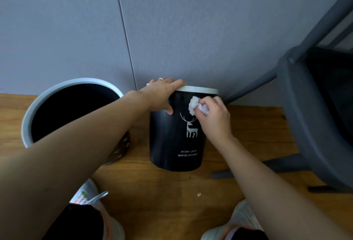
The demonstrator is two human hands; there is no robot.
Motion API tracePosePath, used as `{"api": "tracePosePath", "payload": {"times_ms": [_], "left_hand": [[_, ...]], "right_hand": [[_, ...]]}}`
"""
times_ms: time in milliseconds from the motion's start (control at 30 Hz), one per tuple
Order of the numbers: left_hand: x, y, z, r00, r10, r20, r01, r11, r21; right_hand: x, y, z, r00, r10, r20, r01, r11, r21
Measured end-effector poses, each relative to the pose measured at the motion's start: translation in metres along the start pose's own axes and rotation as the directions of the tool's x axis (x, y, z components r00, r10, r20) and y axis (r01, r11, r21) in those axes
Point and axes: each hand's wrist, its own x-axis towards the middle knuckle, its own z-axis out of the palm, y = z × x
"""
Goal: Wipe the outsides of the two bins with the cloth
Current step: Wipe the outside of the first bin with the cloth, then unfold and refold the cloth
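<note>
R hand (212, 113) presses cloth (193, 105) on deer bin (172, 144), L hand (162, 92) gripping rim

Dim, soft light (edges warped, blurry)

Dark bin (175, 140), front side: white deer logo (191, 128) mid-wall; below it, near the base, two small white lines: "No litter, please" then "Good life, from…", last word too blurry to read. No other text legible.
</note>
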Motion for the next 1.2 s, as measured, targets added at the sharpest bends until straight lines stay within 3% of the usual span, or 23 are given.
{"api": "tracePosePath", "payload": {"times_ms": [133,267,600,967,1200], "left_hand": [[0.0,0.006,0.0,1.0,-0.007,-0.023,0.006,0.999,-0.052],[-0.001,0.011,-0.012,0.997,-0.07,-0.042,0.055,0.956,-0.289],[-0.042,0.042,-0.01,0.998,0.012,-0.058,-0.02,0.99,-0.138],[-0.082,0.06,0.045,0.986,0.089,-0.143,-0.108,0.985,-0.133],[-0.089,0.063,0.069,0.999,0.052,0.014,-0.05,0.992,-0.114]], "right_hand": [[0.003,0.0,-0.01,0.999,0.026,-0.032,-0.02,0.985,0.171],[0.008,-0.01,-0.034,0.999,0.008,-0.041,0.003,0.965,0.262],[0.015,-0.037,-0.1,0.997,0.074,-0.012,-0.067,0.946,0.316],[0.0,-0.039,-0.085,0.982,0.177,0.071,-0.19,0.94,0.283],[-0.005,-0.04,-0.078,0.972,0.18,0.152,-0.217,0.937,0.275]]}}
